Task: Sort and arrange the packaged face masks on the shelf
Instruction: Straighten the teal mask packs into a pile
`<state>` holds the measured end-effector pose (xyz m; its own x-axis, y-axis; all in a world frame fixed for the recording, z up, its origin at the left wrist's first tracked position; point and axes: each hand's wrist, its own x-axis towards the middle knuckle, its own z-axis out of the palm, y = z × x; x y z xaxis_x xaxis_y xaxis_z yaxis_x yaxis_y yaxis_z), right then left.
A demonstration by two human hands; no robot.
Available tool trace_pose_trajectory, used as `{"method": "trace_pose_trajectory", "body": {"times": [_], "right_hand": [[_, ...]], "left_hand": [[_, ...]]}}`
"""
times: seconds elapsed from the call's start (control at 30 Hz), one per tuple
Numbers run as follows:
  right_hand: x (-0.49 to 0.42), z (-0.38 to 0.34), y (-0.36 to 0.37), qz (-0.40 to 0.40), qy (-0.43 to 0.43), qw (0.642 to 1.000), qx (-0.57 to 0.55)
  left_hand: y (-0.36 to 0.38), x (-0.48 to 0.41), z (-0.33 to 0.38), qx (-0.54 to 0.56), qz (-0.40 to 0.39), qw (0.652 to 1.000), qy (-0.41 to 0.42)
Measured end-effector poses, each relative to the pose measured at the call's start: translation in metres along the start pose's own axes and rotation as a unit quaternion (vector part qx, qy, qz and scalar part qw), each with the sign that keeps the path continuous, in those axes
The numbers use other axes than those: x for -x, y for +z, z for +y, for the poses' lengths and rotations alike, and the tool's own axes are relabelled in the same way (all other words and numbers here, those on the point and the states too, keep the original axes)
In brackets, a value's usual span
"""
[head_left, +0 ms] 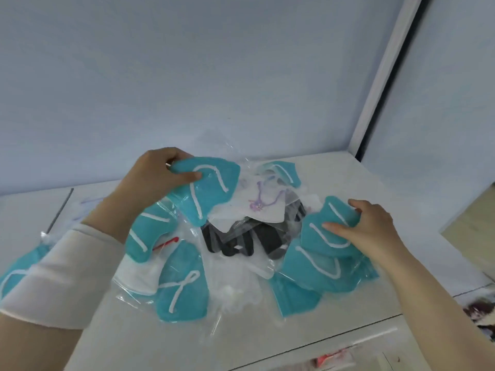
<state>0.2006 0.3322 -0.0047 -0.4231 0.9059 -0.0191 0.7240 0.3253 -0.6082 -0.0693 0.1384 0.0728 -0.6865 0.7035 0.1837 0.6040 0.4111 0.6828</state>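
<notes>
A heap of face masks in clear plastic packets lies on the white shelf (348, 298). My left hand (155, 178) grips a teal mask packet (211, 188) at the heap's upper left, thumb on top. My right hand (367, 223) grips another teal mask packet (326, 231) on the right, above a stack of teal masks (316, 271). In the middle lie black masks (251, 239) and a white mask with a purple figure (257, 204). More teal masks lie at the front (182, 287), at the left (147, 231) and at the back (284, 171).
A pale blue wall rises behind the shelf, with a white upright post (385, 76) at the right. One teal mask (18, 269) lies far left under my sleeve. A thin grey rod (60, 210) lies at the left. The shelf's front edge runs below the heap, red-printed packets (332, 357) beneath it.
</notes>
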Motion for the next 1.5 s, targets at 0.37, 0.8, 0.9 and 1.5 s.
{"method": "trace_pose_trajectory", "body": {"times": [0.37, 0.8, 0.9, 1.5], "right_hand": [[-0.012, 0.0, -0.049, -0.113, 0.033, 0.872, -0.475], [0.016, -0.032, -0.031, -0.123, 0.009, 0.814, -0.568], [0.019, -0.038, -0.027, -0.113, 0.006, 0.808, -0.579], [0.042, -0.056, -0.015, -0.122, 0.037, 0.787, -0.604]], "left_hand": [[0.07, 0.069, 0.049, 0.407, 0.06, 0.897, -0.164], [0.101, 0.099, 0.063, 0.54, 0.054, 0.829, -0.136], [0.103, 0.1, 0.062, 0.553, 0.051, 0.822, -0.125], [0.111, 0.103, 0.066, 0.581, 0.078, 0.805, -0.091]]}}
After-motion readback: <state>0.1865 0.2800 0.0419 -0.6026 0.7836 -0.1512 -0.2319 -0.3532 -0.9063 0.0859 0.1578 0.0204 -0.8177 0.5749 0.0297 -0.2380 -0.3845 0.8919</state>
